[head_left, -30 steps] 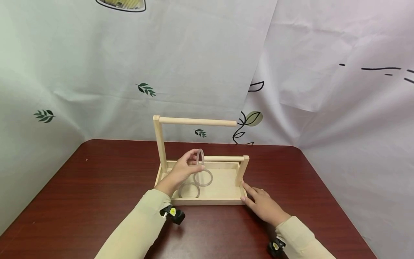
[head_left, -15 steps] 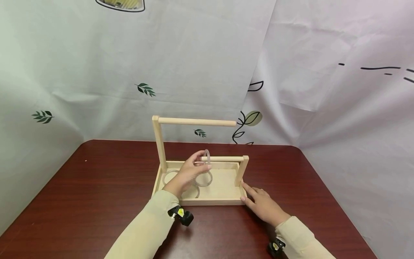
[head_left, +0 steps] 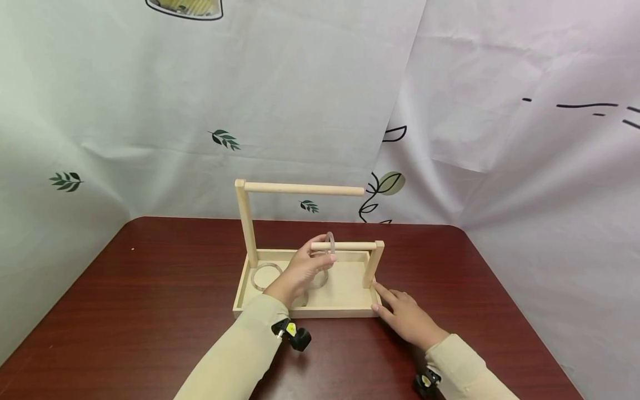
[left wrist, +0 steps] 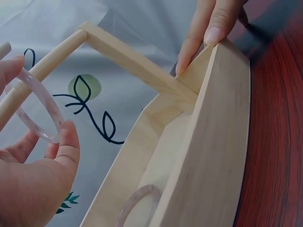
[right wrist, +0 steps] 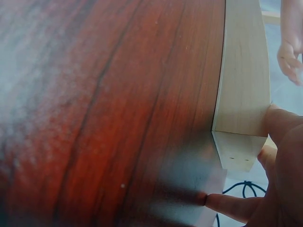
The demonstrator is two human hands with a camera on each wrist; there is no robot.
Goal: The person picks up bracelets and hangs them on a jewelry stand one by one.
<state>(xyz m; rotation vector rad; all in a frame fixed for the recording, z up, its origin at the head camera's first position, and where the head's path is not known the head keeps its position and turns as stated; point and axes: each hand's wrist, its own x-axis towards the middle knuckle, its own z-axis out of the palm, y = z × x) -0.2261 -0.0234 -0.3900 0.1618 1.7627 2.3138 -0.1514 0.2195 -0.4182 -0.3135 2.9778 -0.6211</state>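
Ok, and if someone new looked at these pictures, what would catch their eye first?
Probably the wooden tray on the table, with a high bar and a low bar above it. Then the pale ring that the left hand holds around the low bar, near its free end. The right hand touches the tray's right end.

Head view looks down; closer wrist views share the tray (head_left: 340,313)

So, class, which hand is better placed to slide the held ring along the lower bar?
Probably the left hand: it pinches the ring, which encircles the lower bar. The right hand holds no ring and touches the tray.
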